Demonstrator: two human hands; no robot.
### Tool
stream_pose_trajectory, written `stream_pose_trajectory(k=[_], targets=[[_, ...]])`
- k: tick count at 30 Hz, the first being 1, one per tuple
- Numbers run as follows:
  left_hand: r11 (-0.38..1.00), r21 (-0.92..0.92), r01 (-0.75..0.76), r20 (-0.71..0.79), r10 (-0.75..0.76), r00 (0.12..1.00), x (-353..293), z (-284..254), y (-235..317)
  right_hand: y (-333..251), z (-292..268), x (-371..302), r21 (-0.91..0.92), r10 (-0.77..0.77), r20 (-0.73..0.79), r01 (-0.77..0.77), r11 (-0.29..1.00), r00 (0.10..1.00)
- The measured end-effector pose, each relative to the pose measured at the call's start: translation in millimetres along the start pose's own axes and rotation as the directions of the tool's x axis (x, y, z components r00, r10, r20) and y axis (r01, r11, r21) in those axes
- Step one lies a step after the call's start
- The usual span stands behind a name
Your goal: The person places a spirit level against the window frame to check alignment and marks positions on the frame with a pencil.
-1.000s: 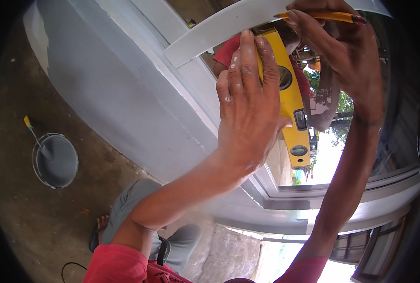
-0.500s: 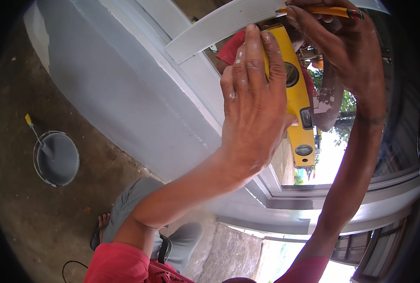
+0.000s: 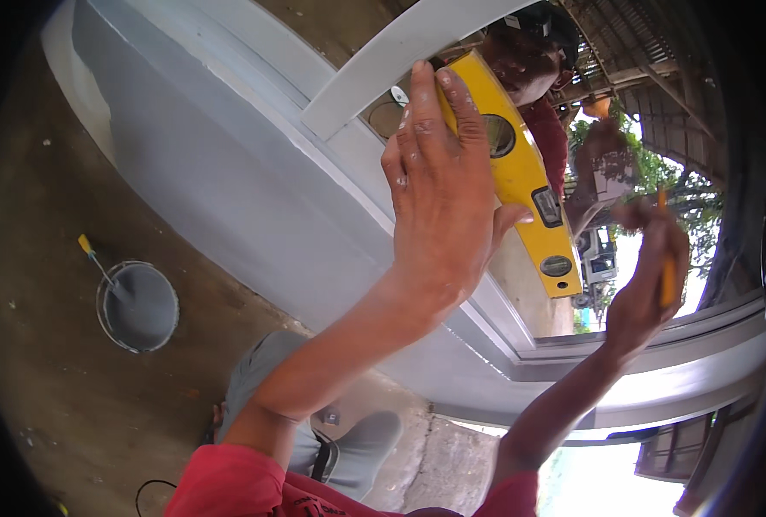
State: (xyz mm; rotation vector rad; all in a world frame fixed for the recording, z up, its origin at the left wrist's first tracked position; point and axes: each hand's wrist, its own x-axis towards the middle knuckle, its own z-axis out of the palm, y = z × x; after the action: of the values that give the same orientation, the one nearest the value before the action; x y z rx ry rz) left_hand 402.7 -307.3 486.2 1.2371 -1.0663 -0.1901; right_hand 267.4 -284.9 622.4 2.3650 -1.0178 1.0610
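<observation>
A yellow spirit level with several vials lies slantwise against the reflective window pane. My left hand grips it, fingers along one long edge and thumb over the other. Paint specks mark the fingers. Just beyond the level's upper end, a pale grey bar crosses the window. Off to the right, my right hand is closed around an orange pencil, apart from the level. That hand is slightly blurred, and part of the pencil hides behind the fingers.
A grey-painted frame edge borders the pane below my right hand. To the left runs a partly painted grey wall. On the concrete floor stands a bucket of grey paint with a yellow-handled brush in it.
My right hand has moved down and away from the grey bar, taking the pencil with it. My left hand still holds the level, which sits slightly further left in view.
</observation>
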Motion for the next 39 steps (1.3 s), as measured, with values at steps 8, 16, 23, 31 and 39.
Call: stream_pose_trajectory(k=[8, 16, 23, 31, 39], targets=[[0.987, 0.086, -0.132, -0.046, 0.137, 0.99, -8.2, 3.6, -4.7, 30.0, 20.5, -146.1, -0.031, 0.427, -0.427, -0.485, 0.874, 0.797], [0.975, 0.146, -0.166, -0.017, 0.171, 0.985, -16.8, -9.5, 1.3, 24.2, 31.6, -154.3, 0.34, 0.583, -0.409, -0.475, 0.812, 0.702], [0.987, 0.033, -0.159, -0.074, 0.161, 0.984, -86.3, -135.6, -2.7, -30.9, 12.5, -232.1, 0.77, 0.732, -0.219, -0.347, 0.536, 0.645], [0.935, 0.254, -0.249, -0.024, 0.263, 0.965, -27.4, -276.1, 27.8, -83.8, 47.2, -183.6, 0.968, 0.53, 0.023, -0.152, 0.201, 0.848], [0.986, 0.009, -0.165, 0.175, 0.16, 0.971, -14.9, -235.7, -51.3, -59.0, 64.6, -176.0, 0.827, 0.465, -0.187, -0.117, 0.55, 0.865]])
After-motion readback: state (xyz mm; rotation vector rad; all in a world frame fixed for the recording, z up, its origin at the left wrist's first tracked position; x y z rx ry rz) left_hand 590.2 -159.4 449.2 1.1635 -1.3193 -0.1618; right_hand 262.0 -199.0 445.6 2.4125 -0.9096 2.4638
